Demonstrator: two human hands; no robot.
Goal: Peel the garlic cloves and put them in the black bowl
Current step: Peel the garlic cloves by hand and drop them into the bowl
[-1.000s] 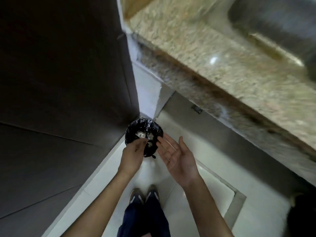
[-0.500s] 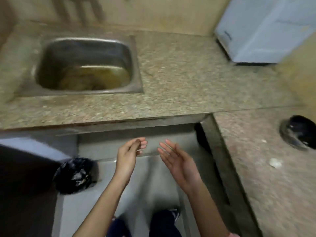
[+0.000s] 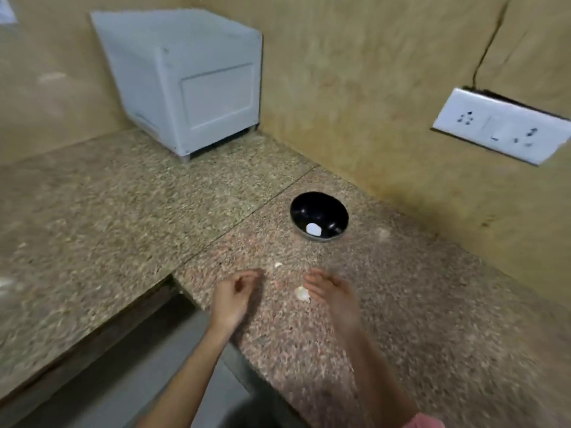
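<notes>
The black bowl (image 3: pixel 319 215) stands on the granite counter (image 3: pixel 401 304) near the wall, with one white peeled clove (image 3: pixel 314 229) inside it. A pale garlic piece (image 3: pixel 302 293) lies on the counter just left of my right hand (image 3: pixel 332 293), whose fingers reach down beside it. A smaller pale scrap (image 3: pixel 278 265) lies a little farther away. My left hand (image 3: pixel 234 294) hovers over the counter edge with its fingers loosely curled and holds nothing.
A white box-shaped appliance (image 3: pixel 188 84) sits in the far corner. A white wall socket (image 3: pixel 500 129) is mounted on the right wall. The counter forms an L, with a floor gap (image 3: pixel 123 381) below my left arm.
My view swung from the black bin on the floor, past the sink, to the counter with the bowl. Both hands moved up over the counter near the garlic piece.
</notes>
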